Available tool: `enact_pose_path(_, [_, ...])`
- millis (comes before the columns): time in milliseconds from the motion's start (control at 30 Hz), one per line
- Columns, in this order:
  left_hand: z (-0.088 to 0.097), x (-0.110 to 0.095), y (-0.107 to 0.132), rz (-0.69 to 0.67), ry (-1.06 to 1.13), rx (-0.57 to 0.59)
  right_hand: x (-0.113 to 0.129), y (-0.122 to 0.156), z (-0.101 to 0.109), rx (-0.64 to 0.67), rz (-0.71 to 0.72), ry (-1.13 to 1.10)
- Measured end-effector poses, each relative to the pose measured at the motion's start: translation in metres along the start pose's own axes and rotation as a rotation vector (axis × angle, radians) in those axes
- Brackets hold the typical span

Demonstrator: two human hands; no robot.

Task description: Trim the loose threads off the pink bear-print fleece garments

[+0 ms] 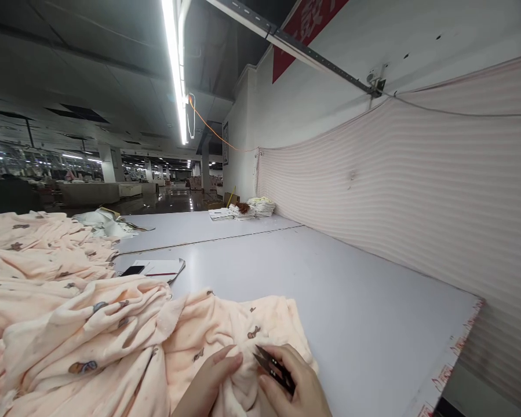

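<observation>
Soft peach fabric (269, 313) with small printed figures lies bunched at the table's near edge. My left hand (212, 376) pinches a gathered fold of it between thumb and fingers. In my right hand (301, 382) is a pair of black thread snips (277, 370), its pointed blades angled up and left, close to the pinched fold. The snips' blade tips look slightly apart. Whether they touch the cloth I cannot tell. My right fingers also lie against the fabric.
A large heap of the same peach fabric (47, 249) covers the left side. Papers (158, 267) with a dark phone-like object (133, 271) lie beyond it. Stacked white pieces (260, 207) stand at the far end of the pale table (356, 313). A striped cloth (394, 174) hangs along the right wall.
</observation>
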State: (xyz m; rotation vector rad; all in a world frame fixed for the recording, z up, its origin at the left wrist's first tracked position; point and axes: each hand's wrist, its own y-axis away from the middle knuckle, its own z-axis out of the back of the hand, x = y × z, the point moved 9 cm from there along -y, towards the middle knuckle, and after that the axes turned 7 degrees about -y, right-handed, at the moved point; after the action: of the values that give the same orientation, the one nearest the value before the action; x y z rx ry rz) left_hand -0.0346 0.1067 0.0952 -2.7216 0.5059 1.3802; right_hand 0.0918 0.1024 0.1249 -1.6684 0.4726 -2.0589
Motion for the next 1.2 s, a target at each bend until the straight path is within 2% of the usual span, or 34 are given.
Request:
enact_pose_path(167, [-0.004, 0.006, 0.002, 0.049, 0.09, 0.03, 0.002, 0.011, 0.005, -0.038, 0.089, 0.169])
enact_pose_path(267, [-0.006, 0.014, 0.001, 0.118, 0.162, 0.067, 0.008, 0.011, 0.002, -0.03, 0.146, 0.23])
enact_pose_path(367, [-0.008, 0.015, 0.002, 0.131, 0.194, 0.064, 0.011, 0.008, 0.002, -0.045, 0.157, 0.28])
enact_pose_path(500, [-0.007, 0.015, 0.004, 0.149, 0.189, 0.067, 0.01, 0.009, 0.001, -0.039, 0.177, 0.311])
enact_pose_path(733, [-0.007, 0.022, 0.003, 0.253, 0.21, 0.147, 0.008, 0.01, 0.002, -0.059, 0.217, 0.327])
enact_pose_path(933, [-0.012, 0.025, 0.006, 0.275, 0.19, 0.12, 0.008, 0.01, 0.002, -0.064, 0.222, 0.29])
enact_pose_path(1033, [-0.018, 0.018, 0.006, 0.204, 0.102, 0.151, 0.008, 0.01, 0.007, -0.103, 0.188, 0.266])
enact_pose_path(1100, [-0.017, 0.01, 0.005, 0.121, -0.056, 0.147, 0.003, 0.01, 0.017, -0.181, 0.125, 0.291])
enact_pose_path(1167, [-0.006, -0.003, 0.004, 0.01, -0.394, 0.082, -0.003, 0.012, 0.025, -0.233, 0.059, 0.332])
enact_pose_path(1200, [0.001, -0.013, 0.004, -0.079, -0.623, 0.012, -0.006, 0.014, 0.025, -0.225, 0.039, 0.344])
